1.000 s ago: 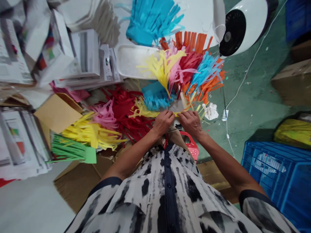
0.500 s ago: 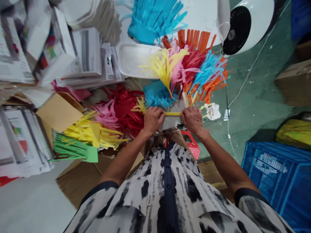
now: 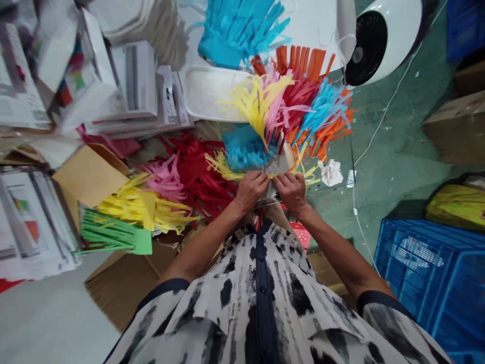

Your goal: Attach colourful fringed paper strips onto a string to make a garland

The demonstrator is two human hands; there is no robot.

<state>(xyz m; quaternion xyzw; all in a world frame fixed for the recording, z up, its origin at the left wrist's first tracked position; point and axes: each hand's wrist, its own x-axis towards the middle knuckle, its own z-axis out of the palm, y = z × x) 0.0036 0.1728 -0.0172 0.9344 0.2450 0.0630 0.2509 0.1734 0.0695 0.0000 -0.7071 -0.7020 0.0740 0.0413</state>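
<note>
My left hand [image 3: 251, 191] and my right hand [image 3: 290, 191] pinch a yellow fringed paper strip [image 3: 223, 166] from above, close together, with their fingertips nearly meeting. Its fringe fans out past my left hand. Under my fingers lies a pale card or paper piece [image 3: 280, 163]. Just beyond it stands a dense bunch of fringed paper in blue, yellow, pink, red and orange [image 3: 288, 103]. A blue fringed paper piece [image 3: 244, 149] lies against my left fingers' far side. Red fringed paper [image 3: 200, 174] spreads to the left of my left hand.
Piles of pink, yellow and green fringe [image 3: 113, 232] lie left, beside stacked printed sheets [image 3: 132, 96]. A white fan [image 3: 382, 43] stands beyond, near a white tray [image 3: 212, 93]. Crumpled paper [image 3: 331, 173], a cable [image 3: 386, 106] and a blue crate [image 3: 424, 273] occupy the green floor.
My hands have moved closer together, and the thin taut yellow stretch between them has gone from view. The fringed yellow strip now lies gathered beneath my fingers.
</note>
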